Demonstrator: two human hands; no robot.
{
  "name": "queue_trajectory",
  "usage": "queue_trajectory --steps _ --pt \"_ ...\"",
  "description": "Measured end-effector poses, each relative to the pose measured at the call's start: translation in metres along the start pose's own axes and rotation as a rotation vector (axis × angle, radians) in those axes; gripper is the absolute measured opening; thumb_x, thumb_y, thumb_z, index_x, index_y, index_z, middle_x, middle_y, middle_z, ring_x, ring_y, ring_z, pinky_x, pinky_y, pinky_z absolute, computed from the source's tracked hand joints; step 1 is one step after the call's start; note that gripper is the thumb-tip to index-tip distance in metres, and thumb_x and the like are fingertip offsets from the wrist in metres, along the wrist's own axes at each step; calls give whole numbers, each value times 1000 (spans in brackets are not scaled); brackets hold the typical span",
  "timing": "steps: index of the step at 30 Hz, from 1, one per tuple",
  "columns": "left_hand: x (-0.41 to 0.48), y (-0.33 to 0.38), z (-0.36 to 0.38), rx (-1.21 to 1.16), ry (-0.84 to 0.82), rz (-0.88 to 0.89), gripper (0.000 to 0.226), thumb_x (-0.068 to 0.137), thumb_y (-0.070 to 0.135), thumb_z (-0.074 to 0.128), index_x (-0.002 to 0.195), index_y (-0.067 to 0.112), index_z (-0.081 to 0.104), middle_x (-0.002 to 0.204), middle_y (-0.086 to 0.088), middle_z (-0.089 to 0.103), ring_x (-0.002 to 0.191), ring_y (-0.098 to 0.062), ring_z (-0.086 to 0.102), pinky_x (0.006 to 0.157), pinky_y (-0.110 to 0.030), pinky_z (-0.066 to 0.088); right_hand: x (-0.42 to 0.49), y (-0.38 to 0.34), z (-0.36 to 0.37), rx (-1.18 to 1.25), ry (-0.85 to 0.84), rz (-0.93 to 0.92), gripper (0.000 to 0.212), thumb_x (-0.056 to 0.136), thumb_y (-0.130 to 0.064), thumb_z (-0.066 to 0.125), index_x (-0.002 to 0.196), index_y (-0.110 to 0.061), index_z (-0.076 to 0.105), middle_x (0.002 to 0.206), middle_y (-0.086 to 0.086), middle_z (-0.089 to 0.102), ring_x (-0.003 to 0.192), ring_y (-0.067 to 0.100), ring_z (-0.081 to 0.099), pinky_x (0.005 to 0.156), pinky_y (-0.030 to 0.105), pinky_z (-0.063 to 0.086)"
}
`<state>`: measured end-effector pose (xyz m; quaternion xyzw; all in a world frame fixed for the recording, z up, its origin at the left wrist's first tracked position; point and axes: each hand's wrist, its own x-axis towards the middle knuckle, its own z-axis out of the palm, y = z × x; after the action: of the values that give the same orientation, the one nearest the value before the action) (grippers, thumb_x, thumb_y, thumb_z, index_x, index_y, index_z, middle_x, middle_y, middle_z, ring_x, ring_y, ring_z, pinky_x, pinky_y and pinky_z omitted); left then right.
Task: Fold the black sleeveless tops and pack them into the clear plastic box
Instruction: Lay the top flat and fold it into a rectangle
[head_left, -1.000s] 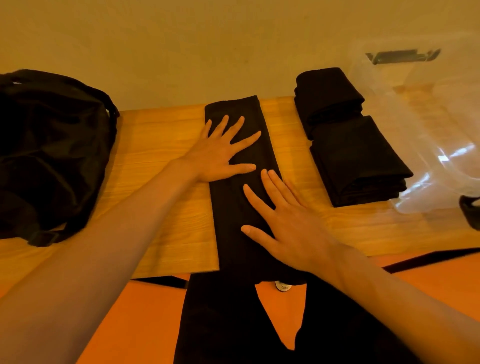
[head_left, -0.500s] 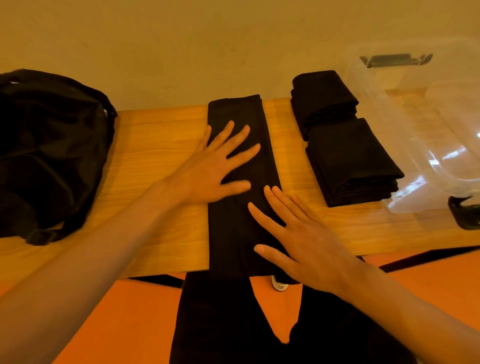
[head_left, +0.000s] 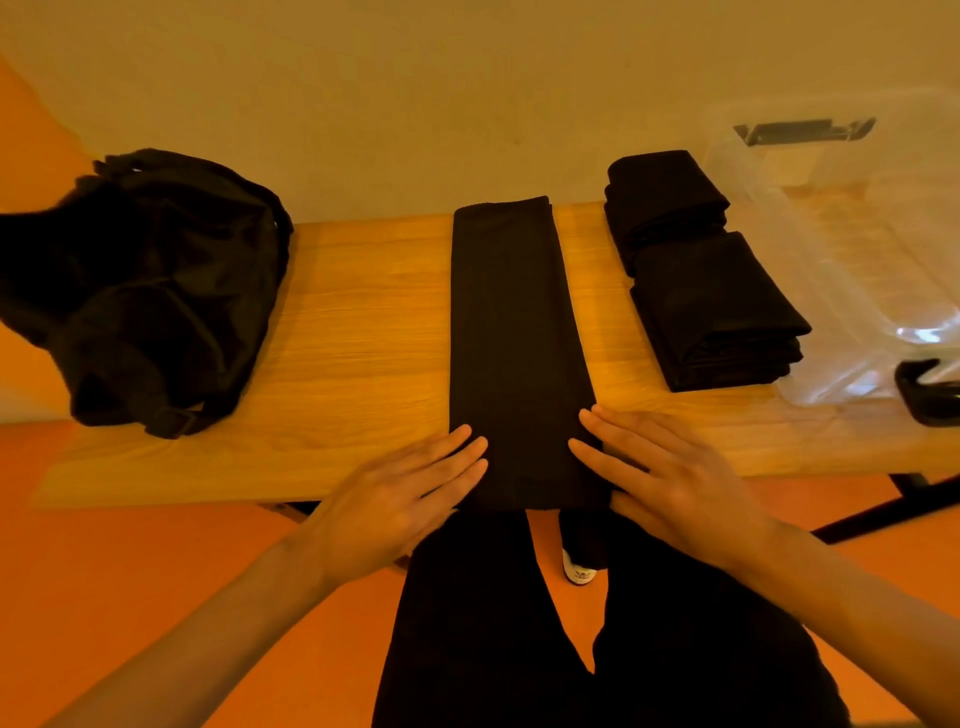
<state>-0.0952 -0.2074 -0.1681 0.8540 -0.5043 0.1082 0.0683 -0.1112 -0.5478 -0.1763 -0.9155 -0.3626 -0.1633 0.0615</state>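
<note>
A black sleeveless top (head_left: 511, 332), folded into a long narrow strip, lies across the wooden table (head_left: 363, 338) from the wall to the near edge. My left hand (head_left: 400, 499) lies flat with straight fingers at the strip's near left corner. My right hand (head_left: 670, 478) lies flat at its near right corner, fingertips touching the cloth. Two folded black tops (head_left: 711, 306) sit stacked to the right of the strip. The clear plastic box (head_left: 857, 249) stands at the far right, beside the folded pile.
A black bag (head_left: 156, 291) slumps on the table's left end. A dark clip or latch (head_left: 930, 389) shows at the box's near corner. Below the table edge are my black trousers, a white shoe (head_left: 579, 569) and an orange floor.
Both hands have slid back along the strip from its middle to the near end at the table edge. The view has tilted and pulled back.
</note>
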Motion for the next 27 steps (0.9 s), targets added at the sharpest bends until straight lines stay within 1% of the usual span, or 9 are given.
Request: queue_trajectory --steps 1,3,6,9,16,19,23,25,27 --pt "-3 -1 1 2 36 2 58 91 8 75 143 5 52 151 -14 50 145 -28 42 107 -46 49 -1 0 2 -17 17 -20 56 92 -33 55 146 -20 42 149 11 51 139 26 44 111 42 41" --pt "-6 -2 2 18 91 6 54 86 2 79 137 2 59 145 -15 55 140 -28 48 103 -45 53 -4 0 5 -29 45 -61 52 94 -29 54 144 -19 45 146 11 54 138 26 45 111 41 37" --pt "-7 1 4 40 168 20 37 92 4 74 129 1 67 138 -16 62 135 -28 54 96 -44 57 -4 -2 7 -18 104 -94 44 96 -24 58 140 -17 55 141 10 59 134 25 52 110 38 37" --pt "-7 5 5 40 211 29 28 98 7 67 125 3 70 137 -13 64 134 -25 55 94 -42 57 -1 -4 4 10 146 -103 35 97 -21 59 130 -13 67 136 7 64 131 21 54 110 35 38" --pt "-7 5 2 7 261 30 24 98 8 67 122 4 72 134 -10 66 131 -22 58 90 -38 58 0 -3 -2 80 131 -90 28 94 -20 61 119 -14 73 134 2 65 130 17 55 108 32 39" --pt "-5 7 -1 -45 292 -14 19 100 11 65 114 5 75 131 -8 68 130 -20 59 90 -39 58 2 -6 -8 204 132 -18 26 94 -22 60 116 -15 73 130 -2 67 128 12 56 106 31 41" --pt "7 16 -11 -287 397 -179 19 98 13 61 105 2 75 124 -5 70 124 -19 62 94 -43 55 10 -8 -20 430 144 145 27 101 -36 53 120 -23 67 119 -16 67 116 -4 59 98 21 44" --pt "16 18 -18 -453 468 -314 21 97 16 61 105 2 74 115 -3 71 116 -19 65 91 -45 53 22 -11 -30 524 170 227 22 103 -45 47 116 -33 61 106 -30 61 102 -12 58 86 12 45" --pt "28 17 -25 -584 525 -402 20 97 18 59 102 4 72 103 -3 71 102 -22 66 83 -46 53 36 -12 -40 612 190 316 12 100 -41 50 108 -34 57 95 -36 59 88 -14 58 73 4 43"
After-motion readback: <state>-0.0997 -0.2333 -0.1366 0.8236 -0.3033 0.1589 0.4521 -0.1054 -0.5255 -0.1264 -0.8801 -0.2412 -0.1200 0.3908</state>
